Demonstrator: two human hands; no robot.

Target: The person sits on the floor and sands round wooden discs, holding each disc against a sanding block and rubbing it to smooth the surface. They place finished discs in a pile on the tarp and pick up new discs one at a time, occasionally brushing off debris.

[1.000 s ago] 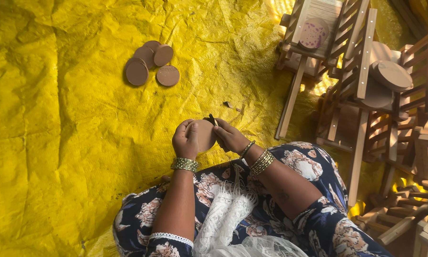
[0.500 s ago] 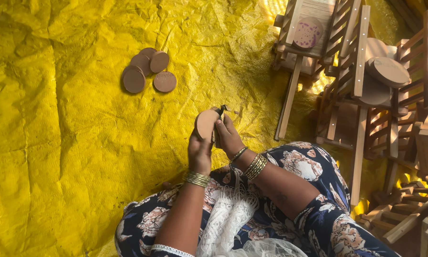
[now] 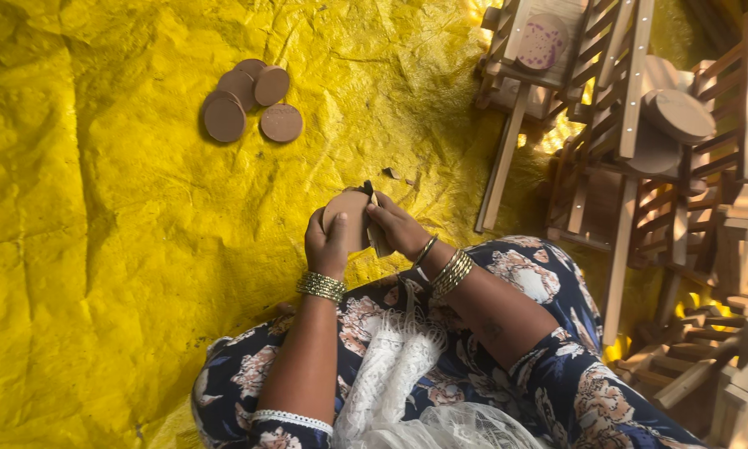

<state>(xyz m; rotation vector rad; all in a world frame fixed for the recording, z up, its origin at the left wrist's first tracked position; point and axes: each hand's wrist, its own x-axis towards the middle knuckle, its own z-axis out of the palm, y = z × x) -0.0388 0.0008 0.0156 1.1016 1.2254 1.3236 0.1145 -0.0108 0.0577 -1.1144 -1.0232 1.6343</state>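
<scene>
From the head camera, looking straight down: the left hand [image 3: 328, 241] is wrapped around a round brown disc [image 3: 346, 214], fingers curled behind it and thumb on its near edge, holding it up on edge over the lap. The right hand [image 3: 397, 229] is pinched shut on a small dark tool [image 3: 369, 189] whose tip pokes out at the top of the disc; the fingers press against the disc's right rim, so both hands meet on it. A thin flat piece sits under the right fingers beside the disc, but what it is I cannot tell. Gold bangles [image 3: 322, 286] ring the left wrist, more on the right.

Out on the yellow sheet [image 3: 100, 249], well apart from the hands at upper left, lies a little cluster of brown discs [image 3: 249, 100], overlapping and touching one another. A few dark scraps [image 3: 395, 175] lie on the sheet just beyond the hands.

To the right, wooden racks [image 3: 632, 166] stand and lean in a jumble, with round wooden discs [image 3: 680, 115] resting on them, and one pale disc with purple marks [image 3: 542, 41] at the top
</scene>
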